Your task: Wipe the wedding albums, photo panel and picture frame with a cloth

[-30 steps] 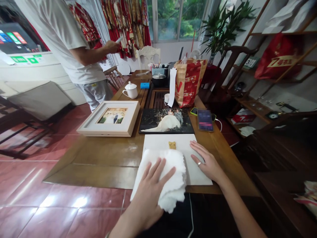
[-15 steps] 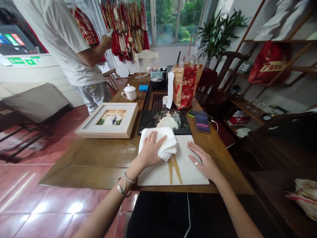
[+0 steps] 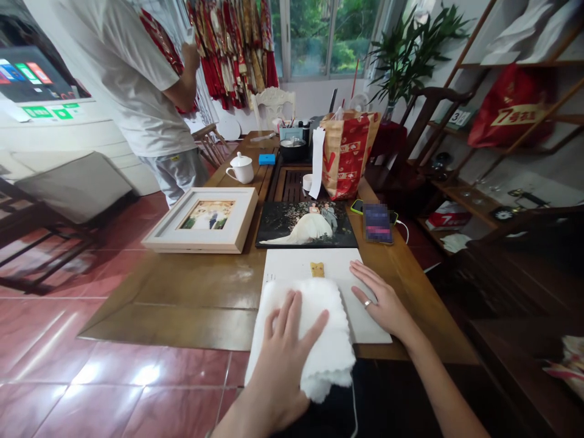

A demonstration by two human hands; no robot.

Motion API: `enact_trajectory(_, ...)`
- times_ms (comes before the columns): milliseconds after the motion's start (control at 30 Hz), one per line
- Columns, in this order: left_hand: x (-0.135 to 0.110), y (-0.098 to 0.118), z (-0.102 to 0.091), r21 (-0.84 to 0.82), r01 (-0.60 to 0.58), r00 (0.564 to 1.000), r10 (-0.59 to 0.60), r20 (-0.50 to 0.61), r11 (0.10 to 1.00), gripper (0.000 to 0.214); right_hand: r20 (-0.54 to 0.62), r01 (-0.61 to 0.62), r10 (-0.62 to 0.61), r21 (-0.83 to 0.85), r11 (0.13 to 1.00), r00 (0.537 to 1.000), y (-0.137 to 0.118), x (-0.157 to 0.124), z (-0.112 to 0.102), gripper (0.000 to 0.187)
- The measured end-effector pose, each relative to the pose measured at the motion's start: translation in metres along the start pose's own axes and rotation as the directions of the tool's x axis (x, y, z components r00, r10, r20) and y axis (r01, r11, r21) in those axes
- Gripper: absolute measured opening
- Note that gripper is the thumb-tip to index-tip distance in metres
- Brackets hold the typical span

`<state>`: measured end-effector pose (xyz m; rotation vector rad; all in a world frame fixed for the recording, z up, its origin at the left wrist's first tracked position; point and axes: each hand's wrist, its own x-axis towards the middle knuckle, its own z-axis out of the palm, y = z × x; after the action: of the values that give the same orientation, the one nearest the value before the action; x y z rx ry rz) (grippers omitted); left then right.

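Wedding photo shop: framed wedding portrait (image 3: 203,218) and dark bridal print (image 3: 305,224) on wooden table (image 3: 196,292), red embroidered gowns (image 3: 237,42) hanging beyond table's far end.

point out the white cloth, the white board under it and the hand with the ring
white cloth (image 3: 314,297): head view, its bare far edge
white board (image 3: 289,264): head view, bare far corner
right hand (image 3: 384,305): head view, back of the hand

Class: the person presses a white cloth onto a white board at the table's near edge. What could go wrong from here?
1. The cloth under the left hand hangs past the near edge of the table; a pull towards the body might drag the white board off.
2. The right hand only rests flat on the board; a forward shove could bump the dark photo or the phone beyond it.
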<state>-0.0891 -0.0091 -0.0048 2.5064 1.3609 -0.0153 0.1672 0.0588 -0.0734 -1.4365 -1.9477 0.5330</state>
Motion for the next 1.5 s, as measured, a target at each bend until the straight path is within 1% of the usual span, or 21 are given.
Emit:
enact_trajectory(67,-0.002,-0.002,0.000,-0.005,-0.029,0.999,0.029,-0.016,1.000,0.093,0.001,-0.002,0.002,-0.004,1.000,1.000,0.000,0.000,0.000,0.044)
enact_trajectory(133,0.007,-0.011,-0.003,0.016,-0.051,0.997,0.052,-0.049,0.999,0.087,0.008,-0.012,0.012,-0.005,1.000,1.000,0.000,0.000,-0.001,0.044)
enact_trajectory(233,0.035,-0.031,-0.013,0.072,-0.038,0.995,0.045,-0.091,0.997,0.079,0.011,-0.020,0.020,0.001,1.000,1.000,-0.001,0.000,-0.001,0.045)
enact_trajectory(367,0.080,-0.054,-0.023,0.134,0.036,0.990,-0.017,-0.137,0.990,0.070,0.007,-0.026,0.025,0.000,1.000,1.000,-0.002,0.000,-0.001,0.044)
enact_trajectory(433,0.092,-0.060,-0.025,0.146,0.059,0.988,-0.036,-0.152,0.988,0.068,0.007,-0.028,0.028,-0.001,1.000,1.000,-0.001,0.000,-0.001,0.044)
enact_trajectory(467,0.095,-0.061,-0.025,0.148,0.063,0.987,-0.040,-0.156,0.987,0.067,0.007,-0.027,0.027,0.001,1.000,1.000,-0.001,0.000,-0.001,0.044)
enact_trajectory(567,0.088,-0.057,-0.022,0.143,0.058,0.987,-0.035,-0.158,0.988,0.068,-0.001,-0.019,0.019,0.009,1.000,1.000,-0.002,0.000,-0.001,0.044)
enact_trajectory(700,0.057,-0.034,-0.014,0.098,0.029,0.994,-0.019,-0.106,0.995,0.074,-0.010,-0.011,0.011,0.018,1.000,1.000,-0.002,0.000,-0.001,0.044)
enact_trajectory(833,0.022,-0.006,-0.006,0.033,-0.012,1.000,0.013,-0.026,0.999,0.092,-0.011,-0.001,0.001,0.023,1.000,1.000,-0.003,-0.001,-0.002,0.043)
enact_trajectory(933,0.010,0.000,-0.002,0.008,-0.036,0.999,0.036,-0.013,0.999,0.093,-0.019,0.009,-0.009,0.030,1.000,1.000,-0.003,-0.001,-0.002,0.043)
enact_trajectory(1033,0.019,-0.009,-0.003,0.027,-0.055,0.997,0.056,-0.060,0.998,0.084,-0.012,-0.001,0.001,0.031,1.000,1.000,-0.003,-0.001,-0.002,0.044)
enact_trajectory(1100,0.034,-0.020,-0.008,0.058,-0.027,0.997,0.031,-0.074,0.998,0.081,-0.007,-0.012,0.012,0.030,0.999,1.000,-0.004,0.000,-0.002,0.044)
enact_trajectory(1200,0.064,-0.035,-0.018,0.101,0.032,0.997,-0.024,-0.073,0.994,0.075,-0.007,-0.015,0.015,0.030,0.999,1.000,-0.004,0.000,-0.002,0.043)
enact_trajectory(1267,0.081,-0.042,-0.024,0.119,0.070,0.995,-0.061,-0.076,0.990,0.072,-0.008,-0.017,0.017,0.027,0.999,1.000,-0.004,0.000,-0.002,0.043)
enact_trajectory(1333,0.093,-0.045,-0.027,0.131,0.107,0.991,-0.095,-0.093,0.986,0.070,-0.007,-0.017,0.017,0.025,1.000,1.000,-0.004,0.000,-0.002,0.043)
enact_trajectory(1400,0.095,-0.042,-0.026,0.136,0.133,0.986,-0.118,-0.114,0.982,0.071,-0.008,-0.013,0.013,0.029,0.999,1.000,-0.004,0.000,-0.002,0.044)
enact_trajectory(1500,0.082,-0.029,-0.019,0.129,0.141,0.984,-0.124,-0.128,0.982,0.076,-0.011,-0.015,0.015,0.032,0.999,1.000,-0.004,0.000,-0.001,0.044)
